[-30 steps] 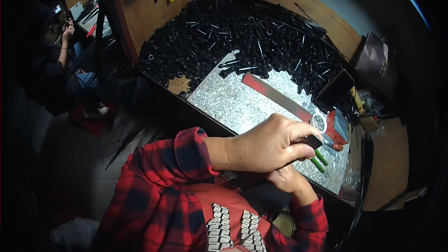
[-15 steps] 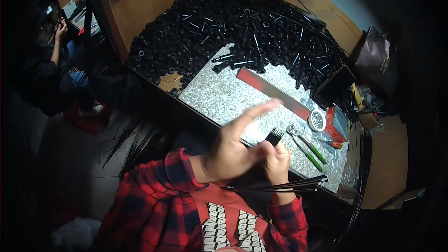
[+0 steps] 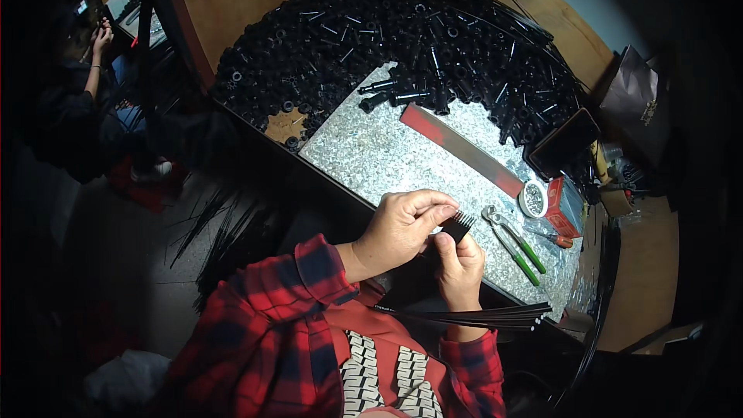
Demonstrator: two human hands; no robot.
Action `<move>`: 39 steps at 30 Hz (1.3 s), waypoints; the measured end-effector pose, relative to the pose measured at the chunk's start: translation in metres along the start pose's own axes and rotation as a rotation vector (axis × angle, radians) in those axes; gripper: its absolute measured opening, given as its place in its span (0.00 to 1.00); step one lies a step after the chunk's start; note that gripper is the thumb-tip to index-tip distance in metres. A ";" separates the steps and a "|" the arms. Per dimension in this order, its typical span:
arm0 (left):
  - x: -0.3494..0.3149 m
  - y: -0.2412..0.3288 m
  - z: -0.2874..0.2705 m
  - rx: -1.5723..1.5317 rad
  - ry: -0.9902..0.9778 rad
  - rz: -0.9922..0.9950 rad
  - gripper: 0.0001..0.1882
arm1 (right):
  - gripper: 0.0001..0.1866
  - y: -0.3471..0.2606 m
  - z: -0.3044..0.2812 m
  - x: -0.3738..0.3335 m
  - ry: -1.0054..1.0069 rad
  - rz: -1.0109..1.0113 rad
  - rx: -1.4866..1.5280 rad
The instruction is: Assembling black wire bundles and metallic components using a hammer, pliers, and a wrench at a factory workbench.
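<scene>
My right hand [image 3: 461, 267] is closed round a bundle of thin black cables [image 3: 455, 230], thumb on top. Their ends stand side by side in a row, with fine pale tips pointing away from me. At that row, my left hand [image 3: 404, 230] pinches thumb and forefinger together right beside the tips. Whatever lies between those fingertips is too small to make out. Long black cable lengths [image 3: 480, 316] stretch across by my right wrist, their pale cut ends to the right. Both hands are over the near edge of the speckled grey board [image 3: 360, 143].
Right of my hands lie green-handled pincers [image 3: 515, 246]. Beyond are a white bowl [image 3: 533, 198] of small metal pieces, a red box [image 3: 563, 217] and a red-grey flat bar [image 3: 464, 151]. A heap of black tubular parts [image 3: 333, 46] covers the back. A co-worker [image 3: 85, 85] sits far left.
My left hand, raised and blurred with its forefinger stretched out, has come down to the cable tips with its fingers pinched. The right hand keeps its hold on the bundle.
</scene>
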State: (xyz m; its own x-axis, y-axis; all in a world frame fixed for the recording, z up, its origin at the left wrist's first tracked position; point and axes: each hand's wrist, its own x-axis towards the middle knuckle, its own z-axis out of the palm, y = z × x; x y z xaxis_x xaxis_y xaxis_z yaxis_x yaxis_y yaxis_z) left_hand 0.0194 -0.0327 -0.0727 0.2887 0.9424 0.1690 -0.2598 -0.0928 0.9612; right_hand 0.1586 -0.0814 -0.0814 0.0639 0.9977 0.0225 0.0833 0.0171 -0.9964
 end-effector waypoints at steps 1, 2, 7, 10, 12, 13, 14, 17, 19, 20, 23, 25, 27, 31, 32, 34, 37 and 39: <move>0.003 -0.003 0.001 0.029 0.017 0.054 0.09 | 0.09 0.002 0.000 0.002 -0.003 -0.012 0.007; 0.005 -0.006 0.002 0.060 0.034 0.108 0.08 | 0.09 0.003 0.000 0.003 -0.006 -0.025 0.015; 0.006 -0.009 0.003 0.070 0.053 0.084 0.09 | 0.10 -0.003 0.000 0.004 -0.048 0.024 0.004; 0.004 -0.008 0.001 -0.062 -0.050 0.026 0.16 | 0.10 -0.004 0.000 0.003 -0.047 -0.007 0.025; 0.003 0.002 -0.005 -0.081 -0.072 -0.041 0.23 | 0.11 0.002 -0.002 0.003 -0.038 0.009 0.037; 0.009 -0.006 -0.011 0.030 -0.013 0.080 0.25 | 0.11 0.003 -0.003 0.003 -0.047 -0.001 0.043; 0.019 -0.015 -0.019 0.142 0.046 0.201 0.27 | 0.12 0.003 -0.004 0.004 -0.040 0.022 0.008; 0.074 -0.015 -0.072 0.583 0.250 0.325 0.16 | 0.15 0.005 -0.007 0.003 -0.008 0.019 -0.046; 0.115 -0.023 -0.119 1.030 0.445 0.617 0.14 | 0.14 0.000 -0.009 0.001 -0.030 0.055 -0.055; 0.128 -0.016 -0.139 1.167 0.415 0.514 0.14 | 0.14 0.000 -0.008 0.001 -0.036 0.041 -0.049; 0.156 -0.016 -0.181 1.507 0.407 0.461 0.12 | 0.16 0.001 -0.005 0.003 -0.007 0.014 -0.058; 0.170 -0.017 -0.193 1.597 0.409 0.480 0.11 | 0.16 0.000 -0.003 0.003 0.004 0.016 -0.040; 0.178 -0.018 -0.197 1.792 0.295 0.421 0.09 | 0.16 0.004 -0.004 0.002 0.010 0.013 -0.026; 0.187 -0.020 -0.190 1.848 0.371 0.418 0.05 | 0.16 0.002 -0.005 0.001 0.001 0.000 -0.036; 0.186 -0.020 -0.190 1.848 0.374 0.429 0.05 | 0.16 0.002 -0.005 -0.001 0.005 -0.009 -0.034; 0.185 -0.019 -0.191 1.773 0.367 0.414 0.04 | 0.16 0.001 -0.004 -0.002 -0.011 -0.019 -0.026; 0.172 -0.001 -0.179 1.556 0.434 0.415 0.05 | 0.13 0.002 -0.006 -0.004 -0.017 0.006 0.016; 0.166 0.008 -0.168 1.194 0.522 0.304 0.07 | 0.13 0.005 -0.006 -0.006 -0.010 0.042 0.010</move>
State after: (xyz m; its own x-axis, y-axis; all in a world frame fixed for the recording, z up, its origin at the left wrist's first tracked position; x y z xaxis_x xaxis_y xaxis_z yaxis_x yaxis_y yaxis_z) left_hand -0.0896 0.1772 -0.0738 -0.0896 0.8210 0.5638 0.7862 -0.2892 0.5461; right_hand 0.1642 -0.0878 -0.0861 0.0574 0.9981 -0.0204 0.0708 -0.0245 -0.9972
